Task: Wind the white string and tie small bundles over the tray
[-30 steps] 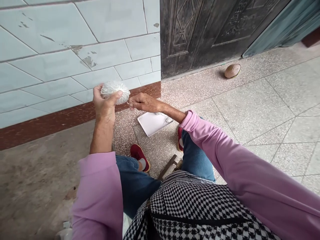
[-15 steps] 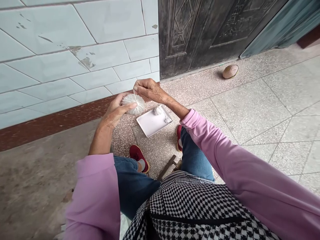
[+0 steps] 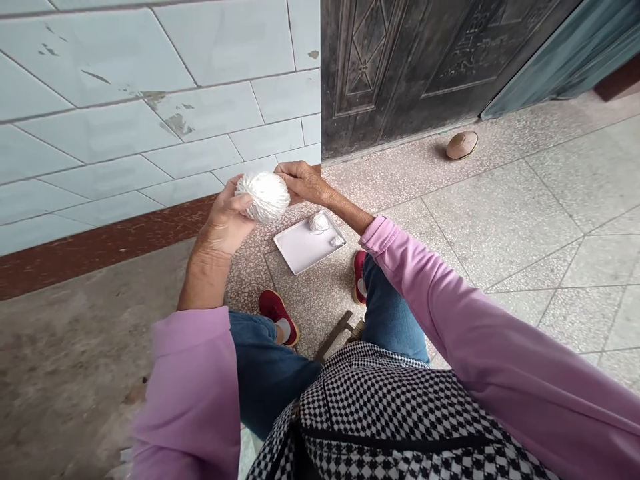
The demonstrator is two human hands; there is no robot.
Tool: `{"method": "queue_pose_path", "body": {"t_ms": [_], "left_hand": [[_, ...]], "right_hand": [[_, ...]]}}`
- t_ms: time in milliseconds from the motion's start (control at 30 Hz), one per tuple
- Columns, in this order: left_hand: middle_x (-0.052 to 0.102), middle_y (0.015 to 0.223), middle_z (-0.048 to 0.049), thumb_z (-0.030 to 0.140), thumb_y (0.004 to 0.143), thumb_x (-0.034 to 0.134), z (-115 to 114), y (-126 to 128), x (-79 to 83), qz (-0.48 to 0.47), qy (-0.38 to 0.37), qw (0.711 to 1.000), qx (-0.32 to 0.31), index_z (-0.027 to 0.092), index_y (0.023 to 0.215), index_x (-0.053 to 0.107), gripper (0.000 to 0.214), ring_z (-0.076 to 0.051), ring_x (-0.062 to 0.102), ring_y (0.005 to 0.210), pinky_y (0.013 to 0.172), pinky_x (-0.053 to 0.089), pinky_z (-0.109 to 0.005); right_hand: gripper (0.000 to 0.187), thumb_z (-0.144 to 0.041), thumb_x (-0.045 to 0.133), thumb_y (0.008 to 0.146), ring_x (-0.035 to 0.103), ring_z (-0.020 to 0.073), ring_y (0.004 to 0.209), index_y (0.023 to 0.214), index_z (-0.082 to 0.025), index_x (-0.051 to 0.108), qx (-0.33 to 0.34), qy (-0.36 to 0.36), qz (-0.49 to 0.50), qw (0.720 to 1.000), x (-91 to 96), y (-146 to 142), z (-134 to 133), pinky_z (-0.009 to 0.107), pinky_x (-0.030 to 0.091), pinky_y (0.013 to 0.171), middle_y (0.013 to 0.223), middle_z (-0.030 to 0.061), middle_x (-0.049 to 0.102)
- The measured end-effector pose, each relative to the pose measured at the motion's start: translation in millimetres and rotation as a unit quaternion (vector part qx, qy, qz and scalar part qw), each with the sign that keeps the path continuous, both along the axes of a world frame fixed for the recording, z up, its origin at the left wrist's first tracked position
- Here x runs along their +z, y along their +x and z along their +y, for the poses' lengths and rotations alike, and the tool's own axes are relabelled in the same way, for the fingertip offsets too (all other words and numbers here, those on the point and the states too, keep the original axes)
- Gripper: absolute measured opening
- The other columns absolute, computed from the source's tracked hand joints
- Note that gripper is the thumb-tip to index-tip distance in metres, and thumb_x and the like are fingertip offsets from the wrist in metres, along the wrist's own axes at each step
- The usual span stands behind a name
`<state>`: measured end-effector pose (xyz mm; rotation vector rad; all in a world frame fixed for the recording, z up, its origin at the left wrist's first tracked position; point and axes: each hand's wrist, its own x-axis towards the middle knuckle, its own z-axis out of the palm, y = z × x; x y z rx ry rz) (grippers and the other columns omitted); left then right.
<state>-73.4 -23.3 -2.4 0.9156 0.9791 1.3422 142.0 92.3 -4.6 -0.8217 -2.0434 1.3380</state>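
**White yarn ball (image 3: 265, 198) held up between two hands**

The ball is off the floor (image 3: 500, 220), at about ten o'clock from the middle of the view, in front of the foot of the tiled wall (image 3: 225, 40). The left hand (image 3: 227, 223) cups it from the eight o'clock side, its thumb laid on the near face and its other fingers going round behind, partly hidden. The right hand (image 3: 305, 183) is at the ball's three o'clock edge, fingers curled in close; the ball covers their tips, so whether they pinch a strand cannot be told.

At four o'clock from the ball, a shallow white tray (image 3: 295, 247) lies on the floor. Inside it, toward one o'clock, is a smaller white ball (image 3: 319, 222), and toward three o'clock a small white tuft (image 3: 337, 241). Farther out at two o'clock, a brown rounded object (image 3: 461, 145) rests on the floor near the dark door (image 3: 395, 73).

The step in hand looks like winding: the left hand appears to serve as the holder, the right as the one that works round the ball. The next move would call for a firm but not crushing left-hand hold, and a light, even pull on any strand at the right fingertips.
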Motion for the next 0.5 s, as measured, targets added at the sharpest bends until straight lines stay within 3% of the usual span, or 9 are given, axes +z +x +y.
{"method": "queue_pose_path", "body": {"t_ms": [100, 200, 367, 500], "left_hand": [[0.081, 0.149, -0.0180, 0.066, 0.066, 0.122, 3.4, 0.4, -0.1, -0.008, 0.034, 0.999, 0.026, 0.026, 0.122, 0.069, 0.087, -0.049, 0.065, 0.164, 0.125, 0.069, -0.067], [0.081, 0.147, -0.0156, 0.067, 0.069, 0.118, 10.4, 0.5, -5.5, 0.005, 0.050, 0.997, 0.055, 0.026, 0.124, 0.068, 0.085, -0.048, 0.059, 0.171, 0.128, 0.066, -0.065], [0.079, 0.142, -0.0079, 0.062, 0.064, 0.123, 28.9, -9.3, -27.1, 0.015, 0.076, 0.989, 0.129, 0.030, 0.132, 0.066, 0.095, -0.040, 0.064, 0.157, 0.124, 0.063, -0.060], [0.076, 0.134, -0.0026, 0.055, 0.060, 0.129, 38.3, -23.2, -47.6, 0.040, 0.061, 0.983, 0.169, 0.031, 0.135, 0.061, 0.104, -0.032, 0.068, 0.139, 0.121, 0.063, -0.059]], "right_hand": [[0.049, -0.016, 0.064, 0.129, 0.049, 0.0182, 0.088, 0.082, -0.024, 0.051, 0.012, 0.034, -0.038, 0.999, -2.2, -3.7, -1.3, 0.028, 0.043, 0.084, 0.080, -0.0028, 0.048], [0.043, -0.006, 0.061, 0.122, 0.056, 0.0192, 0.090, 0.083, -0.022, 0.057, 0.039, 0.053, -0.079, 0.995, -4.1, -8.9, -10.2, 0.029, 0.046, 0.090, 0.080, -0.0020, 0.055], [0.034, -0.004, 0.061, 0.121, 0.066, 0.0208, 0.095, 0.091, -0.019, 0.069, 0.118, 0.058, -0.081, 0.988, -4.9, -14.9, -31.7, 0.032, 0.050, 0.096, 0.091, 0.0024, 0.072], [0.035, -0.019, 0.064, 0.128, 0.066, 0.0208, 0.095, 0.094, -0.020, 0.074, 0.116, 0.043, -0.047, 0.991, 5.5, -10.7, -42.0, 0.034, 0.053, 0.097, 0.094, 0.0029, 0.075]]}}
